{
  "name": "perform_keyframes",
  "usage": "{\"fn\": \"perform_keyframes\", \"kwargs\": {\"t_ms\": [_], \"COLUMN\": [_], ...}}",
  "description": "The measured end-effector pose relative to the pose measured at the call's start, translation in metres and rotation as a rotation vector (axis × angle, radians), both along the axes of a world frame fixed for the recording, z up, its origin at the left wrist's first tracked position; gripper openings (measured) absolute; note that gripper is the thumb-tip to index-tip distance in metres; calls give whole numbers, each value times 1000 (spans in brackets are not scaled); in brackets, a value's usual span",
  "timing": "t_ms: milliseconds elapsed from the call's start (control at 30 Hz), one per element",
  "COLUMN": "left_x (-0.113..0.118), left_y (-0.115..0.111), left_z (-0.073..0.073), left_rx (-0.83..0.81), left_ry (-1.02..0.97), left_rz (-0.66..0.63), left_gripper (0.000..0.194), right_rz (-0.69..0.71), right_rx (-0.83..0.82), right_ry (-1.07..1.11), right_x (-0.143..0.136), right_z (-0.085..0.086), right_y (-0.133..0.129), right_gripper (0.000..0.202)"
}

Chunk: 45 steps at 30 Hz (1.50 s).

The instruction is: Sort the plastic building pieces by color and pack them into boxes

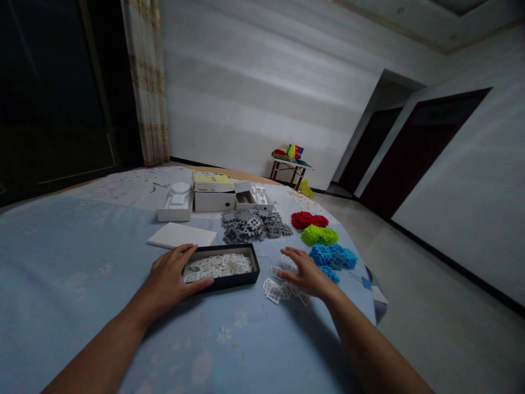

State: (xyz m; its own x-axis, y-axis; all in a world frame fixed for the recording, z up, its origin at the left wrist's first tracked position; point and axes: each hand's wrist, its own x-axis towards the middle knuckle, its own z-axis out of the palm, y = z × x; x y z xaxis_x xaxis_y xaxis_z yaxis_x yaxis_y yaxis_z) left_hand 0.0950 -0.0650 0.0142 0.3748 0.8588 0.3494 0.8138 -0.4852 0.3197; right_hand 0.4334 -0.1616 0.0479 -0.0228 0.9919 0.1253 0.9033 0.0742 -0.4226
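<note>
My left hand grips the left end of a black open box, fingers at the far rim and thumb along the near side. Many small white plastic frame-like pieces fill the box. To its right, a loose pile of similar white pieces lies on the cloth. Over that pile hovers my right hand, thumb and fingers apart, with nothing visible in it. Whether its fingertips touch any piece I cannot tell. Part of the pile is hidden beneath this hand.
Behind the box lie grey toothed pieces and a white lid. White boxes and a white tray stand farther back. Red, lime green and blue pieces sit in heaps near the table's right edge.
</note>
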Motion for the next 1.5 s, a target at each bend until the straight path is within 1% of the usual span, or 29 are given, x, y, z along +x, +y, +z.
{"fn": "perform_keyframes", "kwargs": {"t_ms": [67,133,200,233,333,467,567,667,767,833,933,1033,1167,1233,1333,1500], "left_x": [0,0,0,-1,-1,-1,0,0,-1,-1,-1,-1,-1,-1,-2,1], "left_y": [1,1,2,2,2,2,1,1,2,3,4,3,2,1,0,-4], "left_z": [-1,-2,-3,-4,-6,-5,-4,-4,-5,-6,-8,-8,-6,-5,-3,2], "left_rx": [1,4,5,5,15,23,13,13,9,7,10,10,7,2,4,-5], "left_ry": [4,5,1,-3,-14,-14,-12,-21,-17,-7,-4,-14,-17,-17,-19,-9], "left_rz": [-3,-6,-2,-1,-2,-13,-7,-2,-6,-8,-7,-4,-7,-12,-16,-3], "left_gripper": [85,85,85,84,84,83,84,84,84,84,84,84,83,82,82,84], "right_rz": [-61,-101,-104,-99,-68,-30,-30,-50,-85,-94,-38,75,200,219,224,185], "right_rx": [-128,-238,-291,-293,-244,-142,-76,18,151,200,177,108,33,33,48,65], "right_ry": [-80,-121,-137,-138,-133,-125,-109,-35,42,41,1,-72,-174,-208,-246,-313], "right_x": [3,0,-5,-7,-12,-15,-19,-20,-15,-11,-12,-23,-35,-37,-39,-48], "right_z": [-7,-15,-22,-25,-33,-40,-43,-43,-40,-37,-35,-36,-34,-32,-30,-25], "right_y": [-14,-22,-22,-20,-7,22,44,56,55,51,46,47,52,52,49,44], "right_gripper": [85,101,110,110,101,88,79,68,59,54,50,49,37,32,29,33]}}
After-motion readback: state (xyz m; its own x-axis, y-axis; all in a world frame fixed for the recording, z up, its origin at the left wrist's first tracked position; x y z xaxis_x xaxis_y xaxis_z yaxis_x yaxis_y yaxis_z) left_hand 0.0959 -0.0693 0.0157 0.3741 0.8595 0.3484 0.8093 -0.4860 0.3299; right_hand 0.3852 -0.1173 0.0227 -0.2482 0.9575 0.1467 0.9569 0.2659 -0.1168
